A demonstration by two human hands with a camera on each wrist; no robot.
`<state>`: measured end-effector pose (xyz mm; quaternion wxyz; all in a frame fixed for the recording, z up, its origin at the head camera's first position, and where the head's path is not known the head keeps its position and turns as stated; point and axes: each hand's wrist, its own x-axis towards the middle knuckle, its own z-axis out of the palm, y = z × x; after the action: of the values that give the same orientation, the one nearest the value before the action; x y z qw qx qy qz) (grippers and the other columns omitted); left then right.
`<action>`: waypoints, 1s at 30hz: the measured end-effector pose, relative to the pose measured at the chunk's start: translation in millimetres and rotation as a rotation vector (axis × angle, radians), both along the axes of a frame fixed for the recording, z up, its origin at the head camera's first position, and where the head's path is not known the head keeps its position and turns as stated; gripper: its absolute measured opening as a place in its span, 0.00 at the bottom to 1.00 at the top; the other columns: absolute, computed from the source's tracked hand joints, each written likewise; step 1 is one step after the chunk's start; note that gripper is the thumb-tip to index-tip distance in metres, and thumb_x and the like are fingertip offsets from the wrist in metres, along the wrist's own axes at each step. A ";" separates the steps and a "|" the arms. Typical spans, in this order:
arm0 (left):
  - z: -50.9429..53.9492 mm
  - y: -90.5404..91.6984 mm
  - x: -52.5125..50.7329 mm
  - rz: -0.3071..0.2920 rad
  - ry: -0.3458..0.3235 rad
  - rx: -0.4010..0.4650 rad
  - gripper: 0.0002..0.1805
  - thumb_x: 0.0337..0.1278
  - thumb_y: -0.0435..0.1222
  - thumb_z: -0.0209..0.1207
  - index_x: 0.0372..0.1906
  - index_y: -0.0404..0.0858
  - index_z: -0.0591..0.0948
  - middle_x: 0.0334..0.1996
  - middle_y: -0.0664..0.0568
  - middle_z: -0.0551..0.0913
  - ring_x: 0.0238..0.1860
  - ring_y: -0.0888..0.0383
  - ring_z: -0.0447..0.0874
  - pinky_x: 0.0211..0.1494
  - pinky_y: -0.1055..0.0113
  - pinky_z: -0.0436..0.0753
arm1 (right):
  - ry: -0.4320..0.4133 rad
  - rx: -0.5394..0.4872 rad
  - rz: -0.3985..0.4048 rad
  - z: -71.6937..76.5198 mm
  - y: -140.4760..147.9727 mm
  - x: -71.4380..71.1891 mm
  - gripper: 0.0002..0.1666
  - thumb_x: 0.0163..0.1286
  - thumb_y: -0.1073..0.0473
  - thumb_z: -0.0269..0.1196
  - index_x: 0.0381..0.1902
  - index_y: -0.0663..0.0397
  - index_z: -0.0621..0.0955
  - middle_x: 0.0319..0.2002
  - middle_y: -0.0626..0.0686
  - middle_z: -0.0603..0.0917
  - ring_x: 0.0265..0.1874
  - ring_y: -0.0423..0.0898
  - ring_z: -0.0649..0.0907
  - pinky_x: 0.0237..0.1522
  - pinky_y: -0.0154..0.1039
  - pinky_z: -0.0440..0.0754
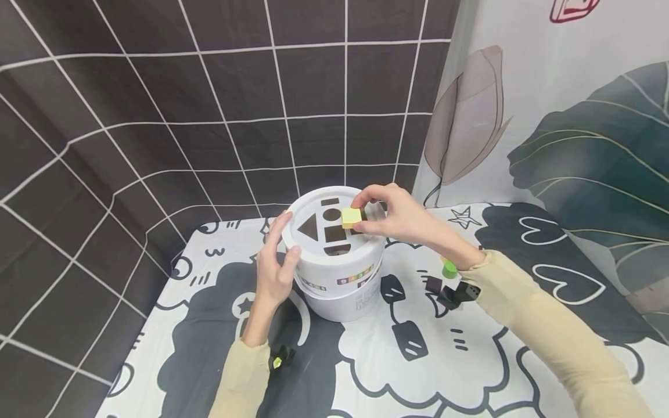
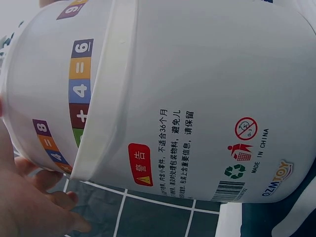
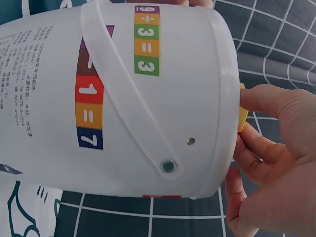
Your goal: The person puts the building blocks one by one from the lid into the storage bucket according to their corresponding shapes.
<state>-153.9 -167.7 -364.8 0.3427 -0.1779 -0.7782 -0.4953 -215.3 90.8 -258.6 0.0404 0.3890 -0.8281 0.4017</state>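
Observation:
A white toy bucket [image 1: 340,302] stands upright with a white lid [image 1: 308,251] that has shaped holes: triangle, circle, square and slots. My right hand [image 1: 399,215] pinches a yellow block [image 1: 351,217] between thumb and fingers, over the right part of the lid. In the right wrist view the yellow block [image 3: 243,107] sits at the lid's face, partly hidden by the fingers. My left hand [image 1: 274,270] rests against the bucket's left side, thumb and fingers at the lid's rim. Number stickers [image 2: 80,84] mark the bucket's side.
A green block [image 1: 449,269] lies right of the bucket, beside dark block-like items [image 1: 441,290] near the right wrist; part of these may be the wrist camera. A patterned cloth [image 1: 381,377] covers the surface. Dark tiled-print cloth [image 1: 230,87] hangs behind.

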 end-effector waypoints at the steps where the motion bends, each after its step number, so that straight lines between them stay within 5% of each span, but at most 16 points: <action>1: 0.1 -0.1 0.1 0.000 -0.001 -0.001 0.35 0.56 0.43 0.50 0.70 0.34 0.72 0.69 0.44 0.72 0.72 0.49 0.64 0.73 0.49 0.59 | 0.005 0.007 -0.002 -0.1 -1.7 0.3 0.16 0.53 0.65 0.75 0.41 0.56 0.84 0.38 0.47 0.86 0.45 0.52 0.77 0.52 0.51 0.69; 21: 1.6 0.0 0.8 0.005 -0.010 -0.010 0.35 0.55 0.43 0.51 0.70 0.34 0.72 0.69 0.43 0.72 0.72 0.49 0.64 0.73 0.48 0.59 | 0.084 0.015 0.066 -8.0 -23.2 -5.5 0.15 0.50 0.65 0.76 0.38 0.56 0.86 0.31 0.44 0.87 0.30 0.48 0.78 0.34 0.42 0.67; 30: 1.7 0.7 1.7 0.012 -0.028 -0.012 0.35 0.56 0.42 0.50 0.70 0.35 0.72 0.69 0.44 0.72 0.72 0.49 0.63 0.73 0.48 0.59 | 0.067 0.084 0.035 -7.1 -26.1 -2.6 0.16 0.51 0.62 0.78 0.39 0.52 0.86 0.36 0.43 0.87 0.41 0.55 0.75 0.43 0.55 0.59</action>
<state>-152.2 -167.1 -363.1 0.3337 -0.1685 -0.7869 -0.4910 -217.9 64.7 -265.7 0.0445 0.4180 -0.8353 0.3542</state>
